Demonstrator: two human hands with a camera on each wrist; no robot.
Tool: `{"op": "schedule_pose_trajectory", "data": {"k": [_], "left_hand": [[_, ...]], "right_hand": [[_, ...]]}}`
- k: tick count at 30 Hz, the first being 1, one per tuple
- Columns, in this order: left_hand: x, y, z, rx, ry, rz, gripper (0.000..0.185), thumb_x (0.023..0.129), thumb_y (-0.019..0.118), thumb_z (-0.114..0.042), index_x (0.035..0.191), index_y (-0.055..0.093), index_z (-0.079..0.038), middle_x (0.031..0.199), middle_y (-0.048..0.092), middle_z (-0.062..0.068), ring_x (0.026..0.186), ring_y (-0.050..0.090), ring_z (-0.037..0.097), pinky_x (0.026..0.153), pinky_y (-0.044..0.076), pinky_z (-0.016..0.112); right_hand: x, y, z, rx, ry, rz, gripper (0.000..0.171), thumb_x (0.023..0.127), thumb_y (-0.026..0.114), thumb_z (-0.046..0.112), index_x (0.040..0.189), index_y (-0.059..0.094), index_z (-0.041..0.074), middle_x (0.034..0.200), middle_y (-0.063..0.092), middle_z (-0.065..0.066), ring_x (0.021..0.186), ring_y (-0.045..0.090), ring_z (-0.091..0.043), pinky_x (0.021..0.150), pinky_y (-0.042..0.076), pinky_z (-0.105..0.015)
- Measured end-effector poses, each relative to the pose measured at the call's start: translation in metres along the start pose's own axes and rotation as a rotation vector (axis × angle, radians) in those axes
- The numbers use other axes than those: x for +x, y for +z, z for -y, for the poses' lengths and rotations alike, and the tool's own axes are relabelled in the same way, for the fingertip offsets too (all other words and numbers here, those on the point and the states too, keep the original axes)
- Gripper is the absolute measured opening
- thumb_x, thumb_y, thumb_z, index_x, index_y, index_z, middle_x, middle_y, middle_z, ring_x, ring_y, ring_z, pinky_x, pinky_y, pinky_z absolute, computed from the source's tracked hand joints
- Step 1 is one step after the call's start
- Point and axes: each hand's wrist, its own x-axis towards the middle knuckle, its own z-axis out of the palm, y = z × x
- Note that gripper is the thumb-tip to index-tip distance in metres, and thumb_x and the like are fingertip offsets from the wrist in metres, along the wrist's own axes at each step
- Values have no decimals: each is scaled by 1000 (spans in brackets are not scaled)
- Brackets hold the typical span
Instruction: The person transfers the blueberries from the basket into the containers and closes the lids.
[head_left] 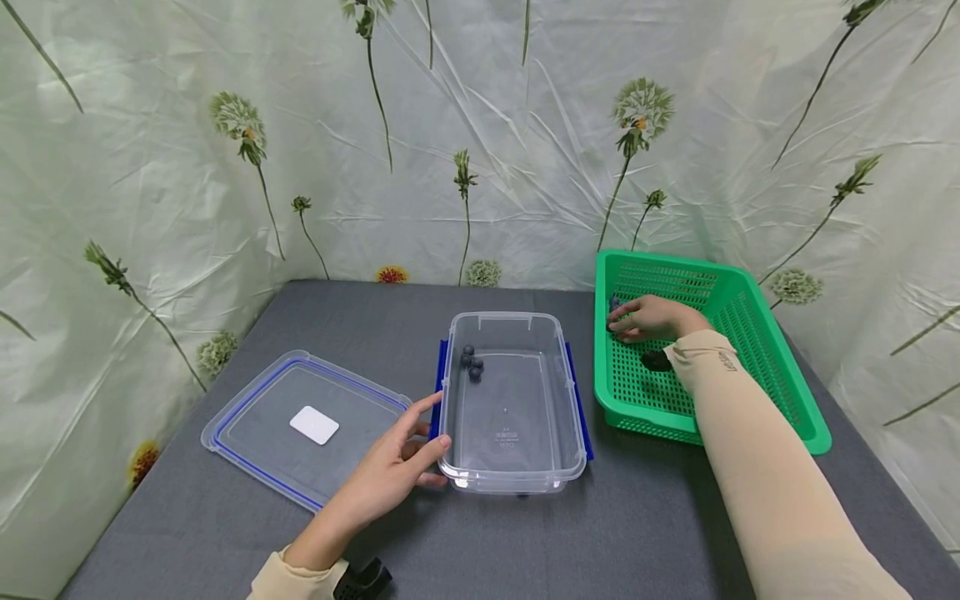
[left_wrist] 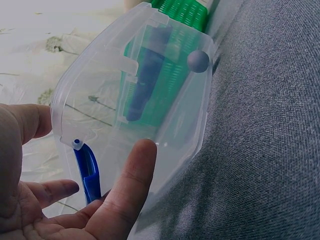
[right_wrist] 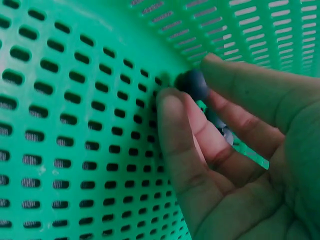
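A clear plastic container [head_left: 510, 315] with blue latches stands mid-table, with three blueberries [head_left: 472, 362] in its far left corner. My left hand [head_left: 435, 429] rests against its near left corner, fingers straight. In the left wrist view the left hand [left_wrist: 92, 135] lies along the container [left_wrist: 165, 115], and one blueberry [left_wrist: 198, 61] shows through the wall. My right hand [head_left: 615, 321] reaches into the far left corner of the green basket [head_left: 750, 333]. The right wrist view shows the right hand [right_wrist: 187, 92] pinching a blueberry [right_wrist: 194, 82] between thumb and finger against the basket [right_wrist: 75, 125].
The container's lid [head_left: 255, 417], blue-edged with a white label, lies flat on the grey table [head_left: 637, 517] at the left. A flower-printed sheet [head_left: 480, 167] walls in the back and both sides. Bare grey cloth runs along the front of the table.
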Motion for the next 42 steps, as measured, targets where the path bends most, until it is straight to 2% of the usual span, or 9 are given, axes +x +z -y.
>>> {"op": "schedule_pose_trajectory", "data": {"k": [3,5,11,16,28,36,42], "left_hand": [[0,0,0,0,0,0,65,110,64,-21,167,33,-19,130,56,31,106,73,34,80,70,40],[0,-1,0,1,1,1,65,110,64,-21,167,33,-19,130,56,31,107,73,35,80,70,40],[0,0,0,0,6,6,65,110,63,-20,167,32,-18,130,56,32,107,73,36,80,70,40],[0,0,0,9,11,7,65,110,63,-20,167,32,-18,130,56,32,107,73,36,79,70,39],[0,0,0,5,20,5,66,110,64,-20,167,32,-17,129,57,34,102,73,29,79,70,39],[0,1,-1,-11,9,-1,65,110,64,-20,167,33,-19,129,56,32,106,73,35,80,70,40],[0,1,-2,1,-1,1,65,110,64,-21,167,32,-18,131,56,33,106,73,33,81,70,40]], "right_hand": [[1,1,2,-21,-7,17,53,112,55,8,156,38,-17,150,51,-31,105,67,-10,91,61,-21],[3,2,2,-30,-11,14,52,112,54,7,154,38,-18,149,51,-32,104,67,-8,91,61,-21],[8,2,0,-5,-12,-6,45,110,56,2,148,44,-19,127,66,-19,94,68,-6,84,62,-20],[6,3,1,50,-13,-2,41,110,54,-1,145,45,-20,113,67,-10,89,69,-8,81,62,-20],[-9,3,15,10,-75,-59,43,111,54,3,147,47,-19,120,70,-15,91,70,-8,83,63,-21],[-20,0,18,15,-99,-81,45,111,57,8,148,47,-17,111,72,-6,90,71,-6,85,64,-23],[-31,5,23,27,-149,-104,45,111,59,11,147,49,-15,106,74,0,91,72,-6,88,65,-26]]}}
